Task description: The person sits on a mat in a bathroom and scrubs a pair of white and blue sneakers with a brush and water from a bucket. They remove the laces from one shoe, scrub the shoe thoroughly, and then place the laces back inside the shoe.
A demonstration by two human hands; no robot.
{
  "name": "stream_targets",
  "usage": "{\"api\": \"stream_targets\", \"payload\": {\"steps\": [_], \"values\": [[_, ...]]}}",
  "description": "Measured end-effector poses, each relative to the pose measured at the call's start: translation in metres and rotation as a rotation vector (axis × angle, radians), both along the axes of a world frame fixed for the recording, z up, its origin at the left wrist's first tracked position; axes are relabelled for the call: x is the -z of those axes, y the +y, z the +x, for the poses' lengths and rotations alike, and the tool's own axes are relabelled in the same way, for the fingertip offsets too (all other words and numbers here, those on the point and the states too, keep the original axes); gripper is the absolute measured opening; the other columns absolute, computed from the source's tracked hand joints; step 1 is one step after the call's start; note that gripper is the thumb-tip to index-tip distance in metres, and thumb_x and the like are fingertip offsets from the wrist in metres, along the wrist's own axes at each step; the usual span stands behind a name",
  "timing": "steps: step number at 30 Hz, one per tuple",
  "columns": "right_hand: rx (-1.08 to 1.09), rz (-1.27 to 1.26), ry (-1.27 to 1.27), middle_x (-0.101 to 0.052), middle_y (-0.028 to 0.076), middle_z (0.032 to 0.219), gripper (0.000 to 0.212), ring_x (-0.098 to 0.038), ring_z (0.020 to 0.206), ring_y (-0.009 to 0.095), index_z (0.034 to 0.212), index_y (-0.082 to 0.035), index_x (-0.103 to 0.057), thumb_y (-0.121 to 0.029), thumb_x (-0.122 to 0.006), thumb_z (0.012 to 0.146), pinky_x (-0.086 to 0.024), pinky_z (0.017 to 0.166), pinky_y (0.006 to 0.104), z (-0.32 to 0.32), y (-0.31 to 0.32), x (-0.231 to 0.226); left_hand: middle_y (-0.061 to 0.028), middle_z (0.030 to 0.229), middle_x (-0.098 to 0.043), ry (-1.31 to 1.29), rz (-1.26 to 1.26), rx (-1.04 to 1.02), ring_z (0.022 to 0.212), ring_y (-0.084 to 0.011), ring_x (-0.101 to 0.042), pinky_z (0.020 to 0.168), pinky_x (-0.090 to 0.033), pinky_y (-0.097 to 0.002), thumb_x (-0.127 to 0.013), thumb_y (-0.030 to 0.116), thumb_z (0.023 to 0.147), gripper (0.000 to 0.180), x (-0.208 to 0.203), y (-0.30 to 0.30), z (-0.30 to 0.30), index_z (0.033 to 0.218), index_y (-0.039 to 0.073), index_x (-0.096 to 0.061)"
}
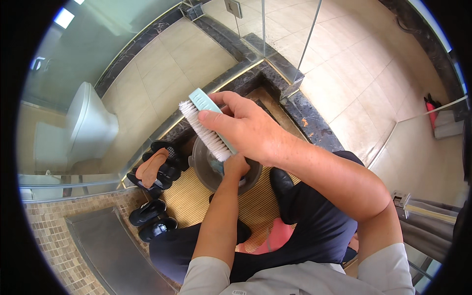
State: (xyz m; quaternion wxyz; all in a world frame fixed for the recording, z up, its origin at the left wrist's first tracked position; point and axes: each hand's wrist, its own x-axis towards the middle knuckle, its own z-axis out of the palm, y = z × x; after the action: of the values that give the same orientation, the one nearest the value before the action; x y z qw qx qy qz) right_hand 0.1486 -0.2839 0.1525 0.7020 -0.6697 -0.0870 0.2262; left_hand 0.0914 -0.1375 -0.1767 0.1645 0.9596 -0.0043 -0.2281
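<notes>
No packages, signs or screens show in this bathroom view. The only marking is a line of small raised lettering along the pale teal back of the scrubbing brush [206, 123]; it is too small to make out.

Right hand [248, 129] in closed grip, left hand [236, 164] lowered beneath.

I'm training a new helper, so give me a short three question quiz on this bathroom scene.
1. True or false: the right hand grips a scrub brush.
2. Where is the left hand? A) in the basin B) on the toilet C) on the glass door
3. What lies left of the basin on the floor?

Key: 1 true. 2 A. 3 dark sandals.
</notes>
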Motion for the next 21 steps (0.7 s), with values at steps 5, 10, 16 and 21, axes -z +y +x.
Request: {"api": "stream_targets", "payload": {"steps": [5,10,16,21], "values": [[-0.01,-0.034,0.026,-0.066,0.013,0.11,0.062,-0.061,0.101,0.015,0.139,0.005,-0.052,-0.037,-0.066,0.096,-0.05,0.089,0.0298,0.004,-0.006,-0.001,-0.019,0.121,-0.07,0.126,-0.036,-0.107,0.115,-0.0389,-0.065,0.099,-0.049,-0.0517,-0.054,0.02,0.093,0.041,-0.019,-0.018,0.0,0.133,0.016,-0.06],[-0.01,-0.061,-0.013,-0.066,0.014,0.111,0.062,-0.062,0.102,0.017,0.139,0.005,-0.053,-0.038,-0.066,0.095,-0.05,0.089,0.0306,0.008,-0.003,0.002,-0.019,0.119,-0.071,-0.018,-0.026,0.001,0.113,-0.0389,-0.066,0.097,-0.052,-0.0495,-0.057,0.018,0.091,0.038,0.014,-0.009,0.003,0.127,0.014,-0.064],[0.022,-0.045,-0.011,-0.066,0.017,0.111,0.066,-0.063,0.101,0.021,0.138,0.007,-0.053,-0.04,-0.067,0.093,-0.051,0.088,0.0326,0.01,-0.005,-0.004,-0.0235,0.101,-0.072,0.019,0.072,0.051,0.096,-0.0408,-0.07,0.085,-0.056,-0.0493,-0.063,0.015,0.085,0.019,-0.018,-0.004,-0.006,0.095,0.002,-0.072],[0.039,-0.03,-0.028,-0.066,0.02,0.112,0.068,-0.064,0.099,0.023,0.138,0.008,-0.052,-0.039,-0.067,0.092,-0.052,0.086,0.0343,0.011,0.004,0.006,-0.0258,0.098,-0.071,-0.031,0.018,0.071,0.096,-0.0427,-0.069,0.085,-0.055,-0.0506,-0.065,0.019,0.085,0.021,-0.086,0.003,-0.003,0.091,-0.001,-0.07]]}}
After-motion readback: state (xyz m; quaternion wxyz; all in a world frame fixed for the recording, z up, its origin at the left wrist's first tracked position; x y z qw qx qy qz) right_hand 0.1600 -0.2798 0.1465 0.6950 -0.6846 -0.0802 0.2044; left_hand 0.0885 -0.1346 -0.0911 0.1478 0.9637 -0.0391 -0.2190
